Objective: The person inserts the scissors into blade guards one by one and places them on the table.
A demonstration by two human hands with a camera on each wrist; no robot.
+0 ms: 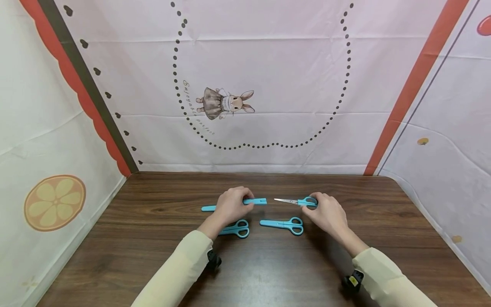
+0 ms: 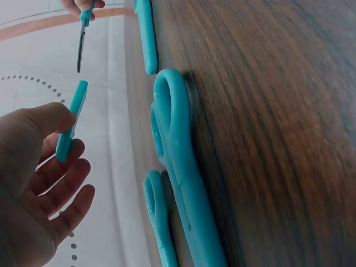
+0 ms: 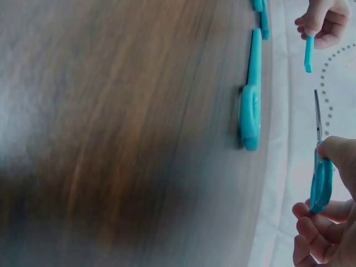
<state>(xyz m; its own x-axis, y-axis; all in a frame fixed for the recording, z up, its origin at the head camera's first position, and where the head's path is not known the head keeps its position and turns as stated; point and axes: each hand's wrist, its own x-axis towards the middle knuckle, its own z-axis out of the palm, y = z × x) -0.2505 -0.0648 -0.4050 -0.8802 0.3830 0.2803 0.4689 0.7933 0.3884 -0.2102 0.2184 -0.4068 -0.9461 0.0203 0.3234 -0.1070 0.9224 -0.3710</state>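
My left hand pinches a turquoise scissors sheath between thumb and fingers, above the table. In the left wrist view the other fingers spread loosely below that sheath. My right hand holds a pair of scissors by its turquoise handles. Its bare metal blades look closed and point at the sheath's end, with a small gap between. Nearer to me lie sheathed scissors, handles to the right. Another pair lies partly hidden behind my left wrist.
One more turquoise pair lies behind my left hand, its handles hidden in the head view; the left wrist view shows its handle. The dark wooden table ends at a printed white cloth at the back and sides.
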